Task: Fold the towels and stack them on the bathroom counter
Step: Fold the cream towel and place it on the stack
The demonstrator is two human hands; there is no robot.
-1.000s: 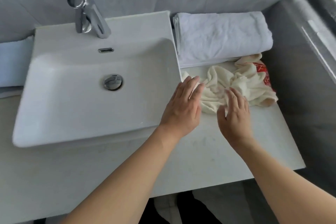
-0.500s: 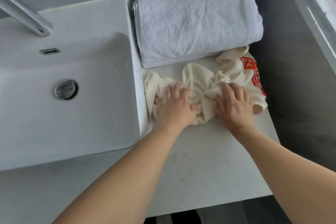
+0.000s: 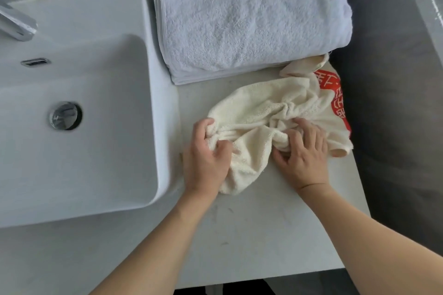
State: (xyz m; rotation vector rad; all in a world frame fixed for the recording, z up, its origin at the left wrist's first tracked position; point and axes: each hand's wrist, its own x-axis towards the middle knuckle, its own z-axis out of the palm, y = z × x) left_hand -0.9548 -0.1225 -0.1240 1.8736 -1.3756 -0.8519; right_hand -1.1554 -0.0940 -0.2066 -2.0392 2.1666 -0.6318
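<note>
A crumpled cream towel (image 3: 271,112) with a red printed edge lies on the white counter (image 3: 263,235), right of the sink. My left hand (image 3: 207,158) grips a bunch of its cloth at the near left side. My right hand (image 3: 303,153) grips another bunch a little to the right, fingers curled into the folds. Behind it, against the wall, lies a folded white towel (image 3: 251,14), thick and flat.
A white basin (image 3: 79,108) with a chrome drain (image 3: 65,115) fills the left side, and its tap (image 3: 16,24) juts in at the far left. The counter ends at the right at a grey wall (image 3: 395,103). Its front edge is near my forearms.
Both hands went from lying flat on the cream towel to clutching bunches of it. The towel's left part has been gathered toward me and the view has closed in.
</note>
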